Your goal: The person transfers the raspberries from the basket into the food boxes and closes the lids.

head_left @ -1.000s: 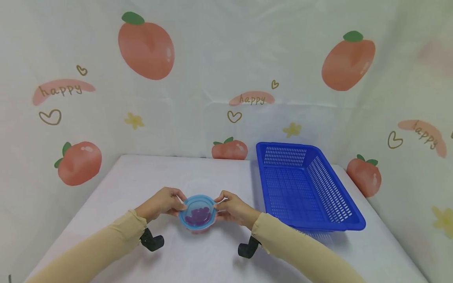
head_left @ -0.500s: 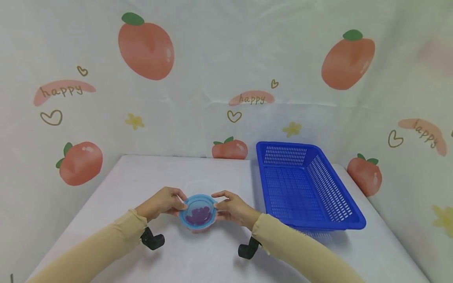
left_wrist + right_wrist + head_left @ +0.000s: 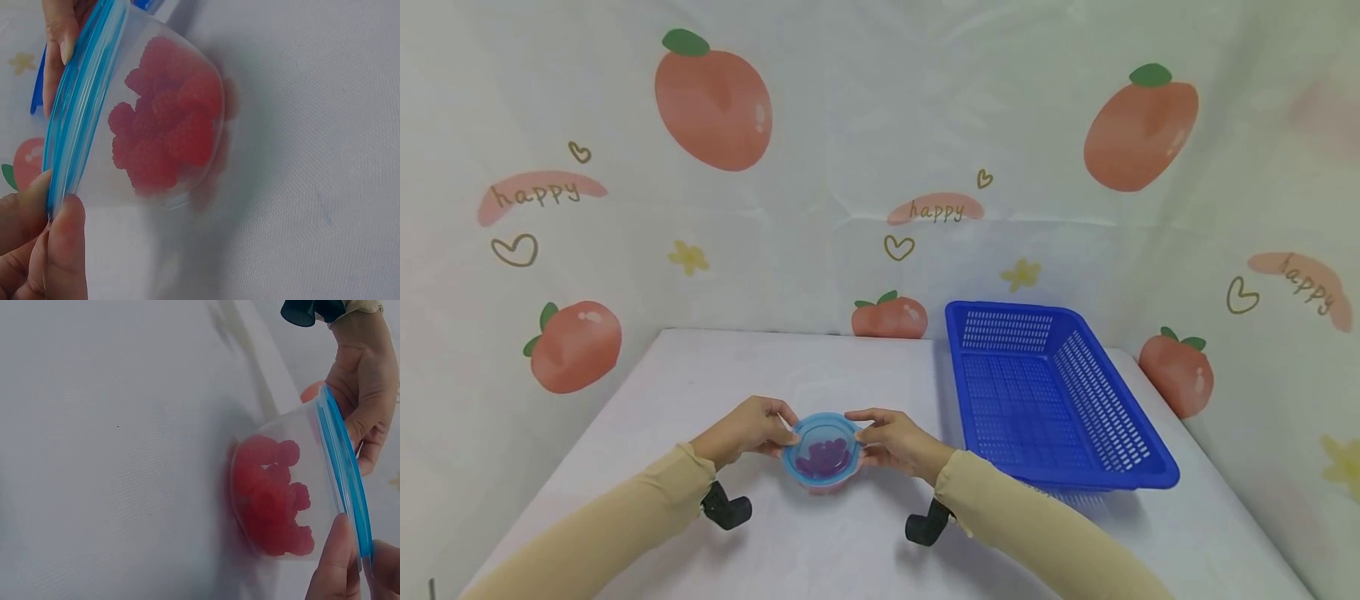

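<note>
A round clear plastic food container (image 3: 822,480) with a blue lid (image 3: 808,422) is near the middle of the white table. Red raspberries (image 3: 165,115) show through its side in the left wrist view; from above, through the lid, they look purple. My left hand (image 3: 751,431) pinches the rim on the left, thumb on the lid and a finger below its edge. On the opposite side my right hand (image 3: 904,443) pinches the rim too, its index finger stretched out over the lid's far edge. In the right wrist view, the raspberries (image 3: 269,500) lie at the container's bottom.
A blue perforated plastic basket (image 3: 1133,481) stands on the table (image 3: 842,546) to the right, beyond my right hand. A white curtain (image 3: 820,125) printed with peaches hangs behind the table. Black camera mounts (image 3: 727,510) jut from both wrists.
My right index finger has straightened out from a bent pose at the lid's edge. Both hands keep their hold on the container, which stays in about the same place.
</note>
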Demonstrator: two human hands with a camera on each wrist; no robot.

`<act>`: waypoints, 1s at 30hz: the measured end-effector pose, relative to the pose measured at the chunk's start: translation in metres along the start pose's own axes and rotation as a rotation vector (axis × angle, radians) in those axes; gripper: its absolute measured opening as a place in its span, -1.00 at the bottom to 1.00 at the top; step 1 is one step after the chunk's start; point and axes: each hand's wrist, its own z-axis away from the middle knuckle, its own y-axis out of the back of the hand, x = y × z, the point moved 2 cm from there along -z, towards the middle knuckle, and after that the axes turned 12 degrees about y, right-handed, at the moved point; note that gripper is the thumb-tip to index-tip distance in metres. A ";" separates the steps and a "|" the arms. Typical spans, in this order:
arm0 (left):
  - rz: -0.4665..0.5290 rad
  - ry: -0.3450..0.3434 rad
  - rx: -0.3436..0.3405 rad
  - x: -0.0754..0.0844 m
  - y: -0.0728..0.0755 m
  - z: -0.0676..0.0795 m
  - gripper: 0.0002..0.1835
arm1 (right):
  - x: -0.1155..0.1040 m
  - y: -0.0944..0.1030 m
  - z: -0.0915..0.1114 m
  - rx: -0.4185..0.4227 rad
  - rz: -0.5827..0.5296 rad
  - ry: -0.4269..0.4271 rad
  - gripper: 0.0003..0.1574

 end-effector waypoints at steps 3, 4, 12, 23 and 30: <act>0.000 -0.002 -0.001 -0.001 -0.001 0.000 -0.77 | 0.000 -0.001 0.000 -0.006 0.007 0.002 -0.46; 0.001 -0.003 -0.001 -0.001 -0.001 0.001 -0.78 | 0.000 -0.001 -0.001 -0.006 0.009 0.002 -0.46; 0.012 -0.028 -0.009 -0.002 -0.002 0.001 -0.78 | 0.000 -0.002 -0.002 0.004 0.009 -0.002 -0.46; 0.012 0.024 -0.029 -0.002 0.001 -0.003 -0.71 | -0.003 0.000 -0.002 0.038 0.050 -0.048 -0.50; 0.022 0.033 -0.059 -0.005 0.002 -0.004 -0.70 | 0.004 -0.002 -0.002 0.082 0.060 -0.022 -0.57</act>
